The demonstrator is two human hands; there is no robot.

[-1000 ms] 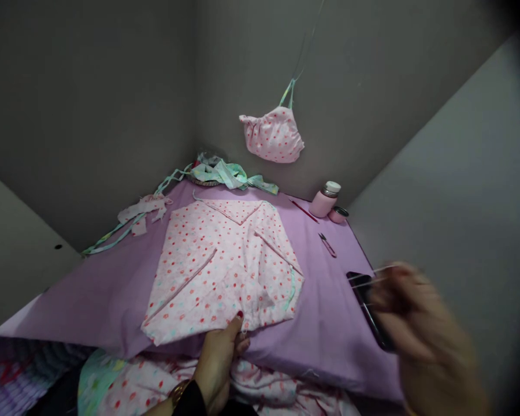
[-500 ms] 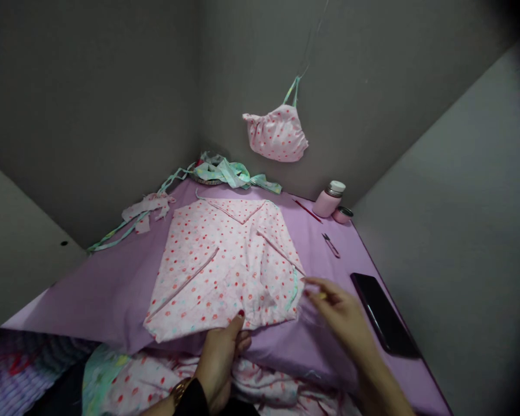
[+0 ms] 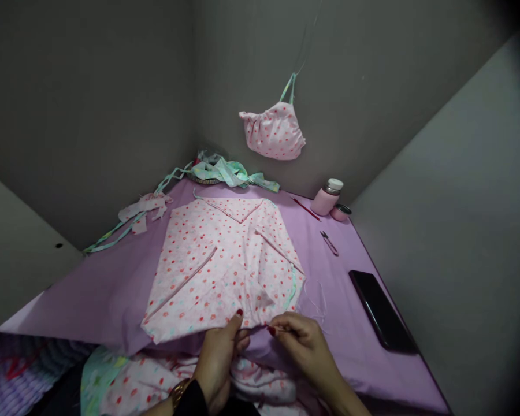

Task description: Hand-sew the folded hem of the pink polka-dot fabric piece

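Head view, watched from my remote seat: I had the left grip (image 3: 219,355) closed on the lower edge of a pale pink polka-dot cloth (image 3: 225,263), thumb on top and fingers curled below. Just to its right, the right grip (image 3: 303,340) met the same edge with thumb and forefinger pinched together; whatever lay between those fingertips was too small for me to tell. Away from both grips the cloth spread mostly flat, wrinkled near them, over a purple-covered worktop (image 3: 99,306). Beyond the right grip and slightly right, loose white thread (image 3: 325,299) looped beside the cloth. Farther right lay a black phone (image 3: 382,312). Well beyond the right grip I saw small snips (image 3: 329,244), a red pencil (image 3: 307,209) and an upright pink bottle (image 3: 325,202) beside a small pink pot (image 3: 340,214). Past the cloth's far edge were heaped green strips (image 3: 223,172); above and right of them hung a gathered dotted piece (image 3: 274,134). Nearer me, below the left grip, bunched dotted fabric (image 3: 132,390) sagged.
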